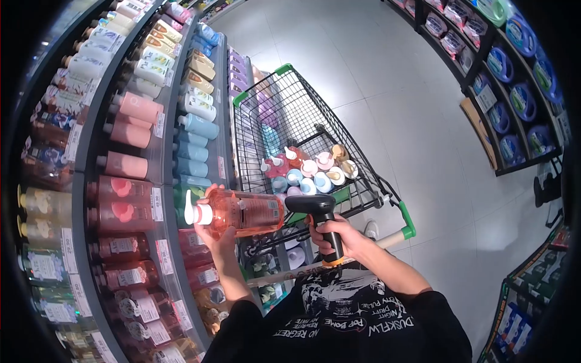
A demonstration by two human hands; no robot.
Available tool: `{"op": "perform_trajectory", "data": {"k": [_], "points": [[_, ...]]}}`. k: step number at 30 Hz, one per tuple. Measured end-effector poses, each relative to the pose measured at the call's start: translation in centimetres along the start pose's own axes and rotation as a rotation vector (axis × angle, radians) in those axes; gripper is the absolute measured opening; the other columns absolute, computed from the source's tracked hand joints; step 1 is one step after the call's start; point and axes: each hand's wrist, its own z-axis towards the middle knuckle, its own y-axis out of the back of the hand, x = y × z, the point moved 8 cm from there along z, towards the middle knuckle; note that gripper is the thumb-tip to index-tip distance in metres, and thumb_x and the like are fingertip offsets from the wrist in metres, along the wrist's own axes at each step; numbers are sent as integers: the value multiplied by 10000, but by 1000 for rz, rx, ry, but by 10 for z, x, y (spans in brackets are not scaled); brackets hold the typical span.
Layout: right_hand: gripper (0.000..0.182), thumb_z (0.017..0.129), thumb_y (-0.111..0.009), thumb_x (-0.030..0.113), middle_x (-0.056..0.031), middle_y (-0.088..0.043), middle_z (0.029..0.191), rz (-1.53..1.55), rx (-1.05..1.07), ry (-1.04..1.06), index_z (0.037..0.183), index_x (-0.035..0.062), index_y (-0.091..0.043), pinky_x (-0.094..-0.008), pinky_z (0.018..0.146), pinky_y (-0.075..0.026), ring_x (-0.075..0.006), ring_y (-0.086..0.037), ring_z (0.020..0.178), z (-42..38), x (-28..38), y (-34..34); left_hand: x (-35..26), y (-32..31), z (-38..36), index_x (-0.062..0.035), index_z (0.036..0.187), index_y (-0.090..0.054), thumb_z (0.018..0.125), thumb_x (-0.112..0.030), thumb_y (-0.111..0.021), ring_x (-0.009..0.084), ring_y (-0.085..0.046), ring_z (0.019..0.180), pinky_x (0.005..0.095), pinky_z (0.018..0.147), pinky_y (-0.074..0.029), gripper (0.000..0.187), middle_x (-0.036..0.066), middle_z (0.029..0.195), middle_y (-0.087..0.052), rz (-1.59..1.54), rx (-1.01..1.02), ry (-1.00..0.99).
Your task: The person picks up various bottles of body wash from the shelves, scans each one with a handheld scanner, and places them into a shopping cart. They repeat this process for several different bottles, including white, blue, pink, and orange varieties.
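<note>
My left hand is wrapped round a pump bottle of clear orange-pink liquid. The bottle lies on its side in the air, its white pump to the left and its printed label with a barcode towards the right. In my right hand is a black handheld barcode scanner, gripped by its handle. The scanner's head points left, close to the bottle's base. Just beyond both hands stands a shopping cart of black wire with green corners. Several pump bottles with white, blue, pink and gold tops are grouped inside it.
Shelves full of bottles with price tags run along the left. At the right, another rack holds blue detergent jugs. The cart handle crosses in front of my body. Tiled floor lies between the racks.
</note>
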Motion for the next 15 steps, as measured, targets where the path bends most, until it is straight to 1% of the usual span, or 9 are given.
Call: {"op": "perform_trajectory", "data": {"k": [1, 2, 5, 8, 9, 12, 13, 14, 15], "points": [[337, 801, -560, 79, -78, -466, 687, 9, -20, 24, 1115, 11, -458, -264, 423, -421, -145, -469, 488, 0, 2, 4, 5, 0, 4, -32, 1245, -421, 615, -84, -713, 355, -434, 1285, 481, 1069, -368, 696, 232, 1363, -427, 37, 73, -22], [334, 801, -560, 79, -79, -463, 686, 18, -41, 49, 1111, 10, -457, -265, 423, -420, -145, -467, 491, -1, 4, 8, 9, -1, 8, -32, 1245, -421, 615, -84, -713, 355, -434, 1285, 481, 1069, -368, 696, 232, 1363, -427, 41, 94, -15], [323, 803, -563, 68, -80, -465, 687, 49, -95, 100, 1106, 21, -463, -264, 426, -417, -147, -465, 506, -6, 9, 25, 24, -6, 21, -44, 1246, -403, 622, 35, -620, 323, -434, 1290, 442, 1099, -320, 666, 220, 1379, -422, 163, 121, 52], [330, 805, -574, 50, -82, -491, 696, 81, -163, 177, 1119, 22, -476, -273, 443, -421, -151, -484, 530, -18, 17, 40, 39, -16, 35, -38, 1245, -394, 618, 86, -588, 290, -437, 1289, 416, 1111, -305, 668, 206, 1392, -416, 247, 93, 157], [334, 805, -571, 44, -81, -492, 693, 58, -207, 205, 1124, 22, -476, -276, 452, -425, -152, -488, 532, -23, 20, 41, 45, -20, 40, -23, 1249, -390, 610, 135, -574, 264, -438, 1284, 394, 1115, -298, 684, 193, 1400, -417, 184, 122, 152], [351, 802, -569, 30, -79, -493, 690, 47, -265, 276, 1140, 22, -476, -284, 481, -435, -153, -497, 536, -31, 24, 48, 85, -18, 58, -9, 1284, -373, 596, 167, -566, 251, -456, 1260, 377, 1093, -328, 736, 170, 1386, -435, 267, 122, 138], [356, 799, -570, 29, -78, -494, 692, 33, -280, 301, 1142, 24, -476, -287, 485, -435, -153, -498, 536, -35, 26, 49, 101, -22, 67, -8, 1327, -345, 610, 160, -617, 237, -472, 1240, 356, 1055, -371, 785, 144, 1377, -439, 294, 190, 197], [361, 797, -572, 27, -78, -495, 694, 20, -297, 322, 1145, 25, -476, -290, 490, -435, -152, -498, 536, -37, 28, 51, 115, -28, 73, -8, 1327, -345, 610, 160, -617, 237, -472, 1240, 356, 1055, -371, 785, 144, 1377, -439, 291, 206, 207], [363, 794, -574, 24, -76, -496, 701, 46, -328, 308, 1144, 29, -478, -294, 492, -433, -152, -499, 542, -39, 26, 54, 130, -30, 79, -7, 1338, -335, 631, 144, -645, 229, -486, 1220, 348, 1034, -390, 787, 136, 1357, -447, 288, 170, 217]]}}
